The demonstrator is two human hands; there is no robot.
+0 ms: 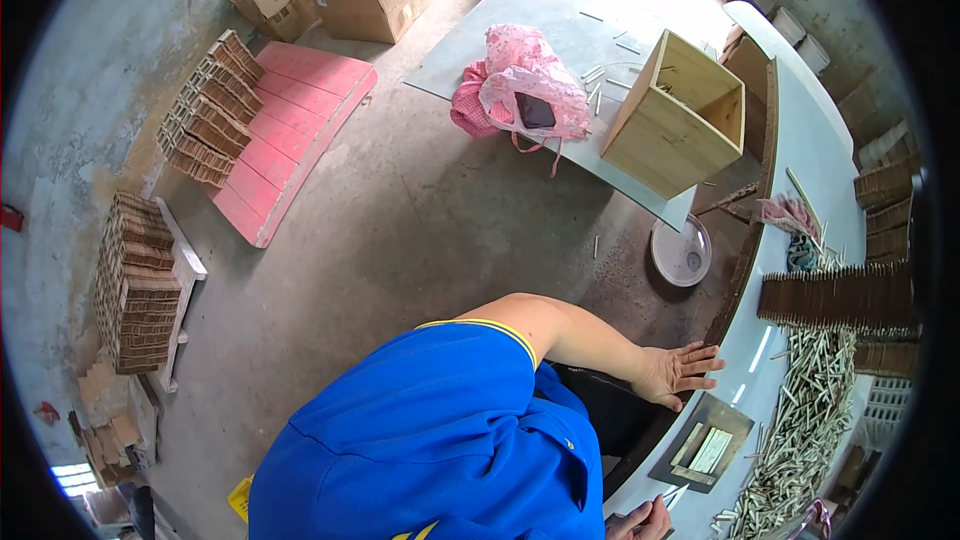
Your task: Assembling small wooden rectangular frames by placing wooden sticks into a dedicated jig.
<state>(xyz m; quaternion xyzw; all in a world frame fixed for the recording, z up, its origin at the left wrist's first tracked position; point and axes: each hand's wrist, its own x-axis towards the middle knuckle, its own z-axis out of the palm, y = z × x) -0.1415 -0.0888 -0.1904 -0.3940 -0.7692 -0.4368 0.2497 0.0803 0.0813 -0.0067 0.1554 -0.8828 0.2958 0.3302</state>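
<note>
My left hand [678,373] lies with fingers spread at the near edge of the pale work table [757,338] on the right. It holds nothing. Low in the picture, the fingers of my right hand [643,520] are pinched by a thin, pale, pointed piece [675,495], whose kind I cannot make out. Between my hands lies a dark flat plate [737,423] with wooden strips and several pale sticks [711,451] set side by side. A big heap of short pale sticks [808,410] spreads beyond the plate.
Past the heap stands a row of brown ridged cardboard [835,300]. A second table [450,65] bears an open wooden box [650,145] and a pink bag [525,60]. A round basin [682,252] sits below. Cardboard stacks [150,325] and a pink pallet [290,130] are at left.
</note>
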